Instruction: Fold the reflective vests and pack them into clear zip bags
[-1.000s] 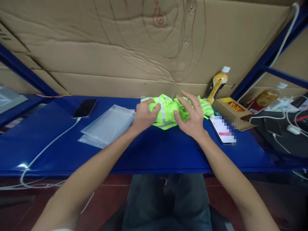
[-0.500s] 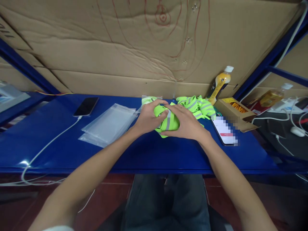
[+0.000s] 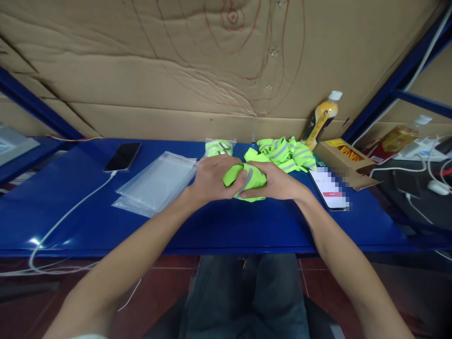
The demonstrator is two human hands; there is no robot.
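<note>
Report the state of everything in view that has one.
Bundle, bunched up
Left grip, closed on bundle
Right grip, closed on bundle
Neon pile, loose, rumpled
Far bag, filled
Near bags, flat, overlapping
Left phone, screen dark, cable attached
Right phone, screen lit
Left bottle, capped
Right bottle, capped
Box, open

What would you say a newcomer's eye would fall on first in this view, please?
Most likely the bright yellow-green striped bundle in the grip of the left hand and right hand, near the middle of the blue table. Next might come the loose pile of similar strips at the back, right of centre, then the red lines drawn on the cardboard behind.
</note>
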